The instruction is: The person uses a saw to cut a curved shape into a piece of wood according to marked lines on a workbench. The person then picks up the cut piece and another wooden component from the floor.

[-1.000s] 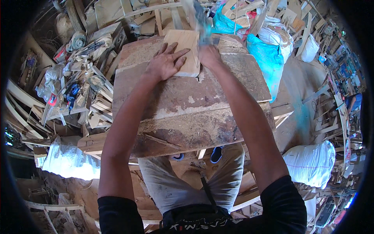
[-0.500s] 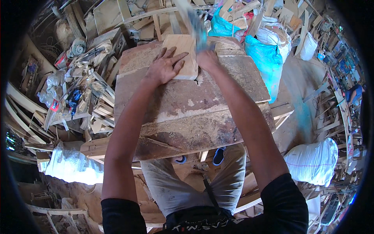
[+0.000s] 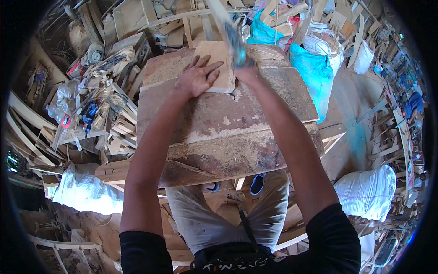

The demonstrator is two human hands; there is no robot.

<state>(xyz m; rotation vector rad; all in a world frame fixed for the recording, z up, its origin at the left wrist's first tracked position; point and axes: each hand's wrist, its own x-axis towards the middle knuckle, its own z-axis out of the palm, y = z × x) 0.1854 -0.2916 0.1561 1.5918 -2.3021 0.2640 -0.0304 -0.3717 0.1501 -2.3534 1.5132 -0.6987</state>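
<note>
A pale wooden board (image 3: pixel 212 55) with a rounded lower right corner lies on a worn wooden bench top (image 3: pixel 219 112). My left hand (image 3: pixel 199 78) presses flat on the board's left part, fingers spread. A thin dark line runs near the board's right edge. Beside that edge, my right hand (image 3: pixel 245 71) is closed on a long tool (image 3: pixel 234 39), pale toward its far end and teal near the hand. Motion blur hides its exact kind. The tool tilts up and away past the far edge of the board, covering part of my right fingers.
Scrap wood and a clear bottle (image 3: pixel 58 114) crowd the left side. At the right stand a bright blue sack (image 3: pixel 312 75) and, nearer, a white sack (image 3: pixel 365 192). A loose splinter (image 3: pixel 191 169) lies by the bench's near edge. My legs are below the bench.
The view has shifted slightly, moving the bench and board a little to the right in the picture. The blurred tool has changed position slightly in my right hand; my left hand stays on the board.
</note>
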